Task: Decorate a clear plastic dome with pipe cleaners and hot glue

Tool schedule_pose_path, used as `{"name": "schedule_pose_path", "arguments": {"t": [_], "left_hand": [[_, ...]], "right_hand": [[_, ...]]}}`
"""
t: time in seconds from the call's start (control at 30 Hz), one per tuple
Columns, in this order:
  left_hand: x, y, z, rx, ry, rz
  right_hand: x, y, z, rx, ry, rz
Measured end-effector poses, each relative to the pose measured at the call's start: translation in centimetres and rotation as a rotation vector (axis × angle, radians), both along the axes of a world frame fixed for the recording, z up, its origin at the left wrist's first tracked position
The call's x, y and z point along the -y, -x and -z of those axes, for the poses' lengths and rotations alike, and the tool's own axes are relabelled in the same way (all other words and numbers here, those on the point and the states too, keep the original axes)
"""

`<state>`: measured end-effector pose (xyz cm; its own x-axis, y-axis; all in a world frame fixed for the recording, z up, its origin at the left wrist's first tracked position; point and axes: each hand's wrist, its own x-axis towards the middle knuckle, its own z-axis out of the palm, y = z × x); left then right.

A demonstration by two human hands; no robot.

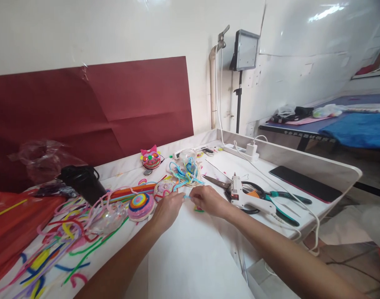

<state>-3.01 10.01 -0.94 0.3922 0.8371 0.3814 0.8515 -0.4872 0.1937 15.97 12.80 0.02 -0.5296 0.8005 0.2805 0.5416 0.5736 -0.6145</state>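
Note:
Both hands meet near the middle of the white table (183, 249). My left hand (170, 208) is closed, its fingertips pinching one end of a small light blue piece (186, 197), which looks like pipe cleaner. At the other end of that piece, my right hand (208, 201) is closed on it too. Just left of my left hand lies a round disc of coloured rings (140, 206). Behind the hands are a pale pink coiled piece (165, 189) and a tangle of blue and cream strands (188, 171). A white glue gun (250, 199) rests to the right of my right hand.
Scissors (216, 182), teal-handled pliers (283, 214) and a black phone (305, 182) lie at the right. Loose pipe cleaners (65, 232), a black object (84, 182) and red plastic (18, 224) fill the left. A pink cat-like face (151, 158) sits at the back.

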Motion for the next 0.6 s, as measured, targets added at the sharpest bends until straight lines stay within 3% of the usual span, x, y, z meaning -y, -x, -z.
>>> {"name": "schedule_pose_path", "arguments": {"t": [0.23, 0.6], "left_hand": [[-0.5, 0.1, 0.2, 0.066, 0.053, -0.043], [-1.4, 0.0, 0.7, 0.284, 0.078, -0.101]], "right_hand": [[-0.3, -0.2, 0.5, -0.048, -0.003, -0.029], [-1.4, -1.4, 0.8, -0.345, 0.302, -0.005]]}}
